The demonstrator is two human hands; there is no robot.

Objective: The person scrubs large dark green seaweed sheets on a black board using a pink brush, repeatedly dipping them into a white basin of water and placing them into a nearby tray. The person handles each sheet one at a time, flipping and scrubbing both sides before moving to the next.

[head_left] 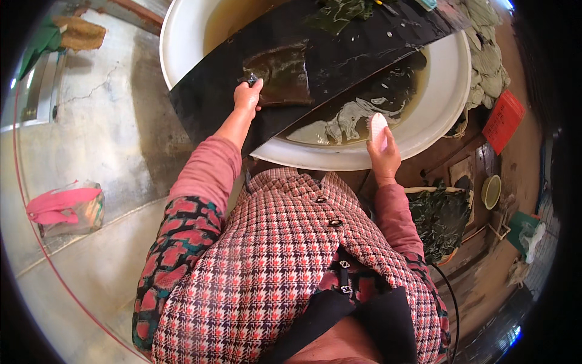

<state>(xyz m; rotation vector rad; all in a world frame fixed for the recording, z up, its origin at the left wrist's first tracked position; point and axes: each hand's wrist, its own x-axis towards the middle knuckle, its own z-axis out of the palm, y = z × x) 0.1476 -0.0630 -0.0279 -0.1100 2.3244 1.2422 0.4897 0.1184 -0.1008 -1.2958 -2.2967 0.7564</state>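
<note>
A wet, glossy brown piece of kelp [280, 76] lies flat on a black board [203, 100]. My left hand [247, 96] pinches its left edge between thumb and fingers. In my right hand [384, 159] is a pale scrubbing brush [377, 128], held upright over the near rim of the tub, apart from the kelp. The board slants across a big round white tub [447, 85]. Brownish water [339, 124] shows in the tub on both sides of the board.
Dark green leaves [339, 13] lie at the board's far end. A basket of dark leafy kelp [439, 221] stands low on the right, near a small round bowl [491, 192]. Red paper [504, 121] and stacked sacks [485, 54] are beyond. Leftward is a pink-topped bag [66, 209].
</note>
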